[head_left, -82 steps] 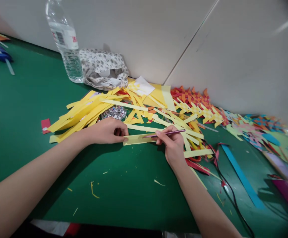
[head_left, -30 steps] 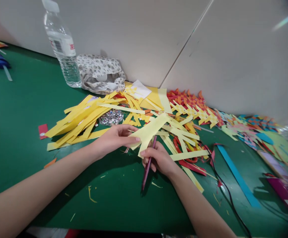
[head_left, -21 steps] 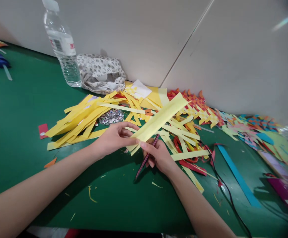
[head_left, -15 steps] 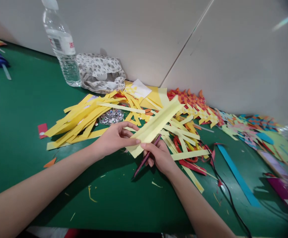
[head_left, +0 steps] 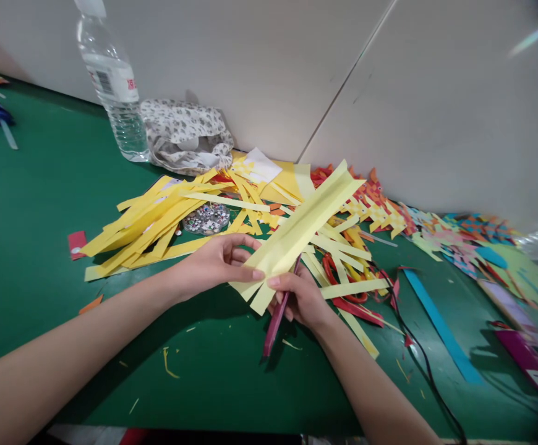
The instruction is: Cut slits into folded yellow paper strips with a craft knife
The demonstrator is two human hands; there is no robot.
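Note:
A creased strip of pale yellow paper is held up over the table, slanting away to the right. My left hand pinches its near end from the left, thumb on top. Close beside it, my right hand grips the same end between thumb and fingers. A slim, flat purple tool, perhaps a craft knife, is also in my right hand and points down toward me. Between my thumbs the near end of the paper parts into two tails. Fingers on the underside are partly hidden.
Yellow paper strips lie piled on the green table. Behind stand a water bottle and a patterned cloth pouch. Red-handled scissors, a black cable and a blue strip lie to the right.
The paper has shifted slightly toward the upper right, and its near end now shows two separate tails. In my right hand the purple tool has turned steeper, its broad side showing.

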